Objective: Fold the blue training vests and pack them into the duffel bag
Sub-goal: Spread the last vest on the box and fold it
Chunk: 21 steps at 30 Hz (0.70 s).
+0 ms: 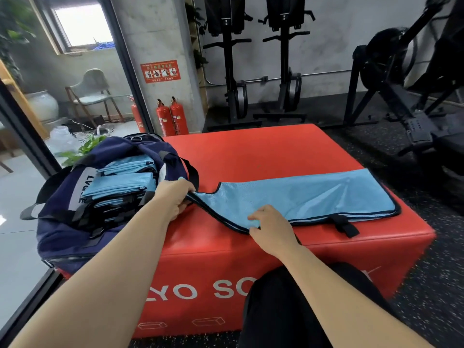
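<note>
The navy duffel bag (60, 237) sits open on the left end of the red bench (263, 151). A stack of folded blue vests (123, 182) fills it, with black straps showing between the layers. 1 more blue training vest (313, 194) lies along the bench to the right of the bag, folded lengthwise. Its black-trimmed edge faces the person, and a black strap tab (345, 226) lies near the bench's front edge. The left grip (175, 197), a bare hand, has its fingers curled round the vest's trimmed end, just beside the bag's handle (192, 172). The right grip (271, 229) pinches the vest's near edge between thumb and fingers, the fabric slightly raised there.
</note>
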Tool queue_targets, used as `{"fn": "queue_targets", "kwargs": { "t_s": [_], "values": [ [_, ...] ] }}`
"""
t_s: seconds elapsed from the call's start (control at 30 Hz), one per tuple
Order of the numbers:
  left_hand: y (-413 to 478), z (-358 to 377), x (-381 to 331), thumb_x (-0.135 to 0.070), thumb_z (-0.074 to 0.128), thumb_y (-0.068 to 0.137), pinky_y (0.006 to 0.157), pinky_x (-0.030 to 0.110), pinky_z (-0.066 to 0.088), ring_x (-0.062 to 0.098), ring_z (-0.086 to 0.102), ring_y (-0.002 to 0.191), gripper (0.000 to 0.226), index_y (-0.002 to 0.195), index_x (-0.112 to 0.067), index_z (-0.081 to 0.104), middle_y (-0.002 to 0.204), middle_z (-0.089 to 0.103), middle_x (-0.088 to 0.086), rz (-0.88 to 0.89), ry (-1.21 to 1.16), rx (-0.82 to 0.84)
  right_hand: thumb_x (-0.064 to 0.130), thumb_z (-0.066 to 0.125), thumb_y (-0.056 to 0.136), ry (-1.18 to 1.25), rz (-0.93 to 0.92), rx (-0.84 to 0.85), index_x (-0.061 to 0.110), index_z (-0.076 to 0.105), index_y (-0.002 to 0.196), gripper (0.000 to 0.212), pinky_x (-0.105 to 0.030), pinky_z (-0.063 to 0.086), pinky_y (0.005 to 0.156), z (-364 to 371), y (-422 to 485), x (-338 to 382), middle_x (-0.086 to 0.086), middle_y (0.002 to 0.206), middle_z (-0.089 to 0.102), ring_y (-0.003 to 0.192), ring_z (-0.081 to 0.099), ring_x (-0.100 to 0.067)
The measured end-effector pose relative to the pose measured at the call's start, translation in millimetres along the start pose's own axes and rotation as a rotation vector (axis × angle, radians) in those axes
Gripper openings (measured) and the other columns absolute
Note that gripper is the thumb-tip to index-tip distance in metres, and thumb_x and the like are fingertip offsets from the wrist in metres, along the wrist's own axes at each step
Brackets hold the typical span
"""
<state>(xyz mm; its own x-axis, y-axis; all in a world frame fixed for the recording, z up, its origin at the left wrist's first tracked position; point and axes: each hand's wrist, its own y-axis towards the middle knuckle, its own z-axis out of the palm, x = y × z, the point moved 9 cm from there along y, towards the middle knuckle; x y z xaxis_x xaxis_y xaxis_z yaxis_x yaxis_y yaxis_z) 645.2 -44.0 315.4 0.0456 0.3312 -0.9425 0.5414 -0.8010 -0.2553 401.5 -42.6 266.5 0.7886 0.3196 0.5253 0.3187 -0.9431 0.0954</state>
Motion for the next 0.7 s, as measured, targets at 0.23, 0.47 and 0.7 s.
{"fn": "queue_targets", "kwargs": {
  "t_s": [0.23, 0.47, 0.7],
  "values": [
    [-13.4, 52.3, -53.0, -0.009, 0.063, 0.075, 0.047, 0.022, 0.03, 0.018, 0.044, 0.041, 0.013, 0.071, -0.01, 0.051, 0.053, 0.05, 0.009, 0.292, 0.313, 0.017, 0.046, 0.071, 0.079, 0.145, -0.14, -0.092, 0.019, 0.045, 0.141, 0.072, -0.033, 0.045, 0.089, -66.8, 30.3, 78.2, -0.001, 0.128, 0.058, 0.117, 0.054, -0.021],
    [-59.4, 127.2, -82.5, -0.026, 0.054, 0.063, 0.055, 0.025, 0.032, 0.02, 0.043, 0.064, 0.038, 0.09, -0.001, 0.065, 0.068, 0.049, 0.001, 0.408, 0.258, 0.287, 0.03, 0.068, 0.083, 0.185, -0.043, -0.176, 0.018, 0.062, 0.088, 0.014, -0.029, 0.034, 0.06, -101.7, 56.1, 47.6, 0.003, 0.076, 0.058, 0.073, 0.052, -0.022],
    [-66.7, 167.5, -8.1, -0.042, 0.066, 0.075, 0.103, 0.043, 0.032, 0.023, 0.035, 0.128, 0.069, 0.135, -0.031, 0.036, 0.135, 0.044, -0.003, 0.42, 0.743, 0.169, 0.004, 0.057, 0.073, 0.275, 0.147, -0.248, 0.017, 0.035, 0.058, 0.03, -0.033, 0.027, 0.054, -111.9, 58.3, -42.6, -0.002, 0.058, 0.038, 0.06, 0.034, -0.023]
  ]
}}
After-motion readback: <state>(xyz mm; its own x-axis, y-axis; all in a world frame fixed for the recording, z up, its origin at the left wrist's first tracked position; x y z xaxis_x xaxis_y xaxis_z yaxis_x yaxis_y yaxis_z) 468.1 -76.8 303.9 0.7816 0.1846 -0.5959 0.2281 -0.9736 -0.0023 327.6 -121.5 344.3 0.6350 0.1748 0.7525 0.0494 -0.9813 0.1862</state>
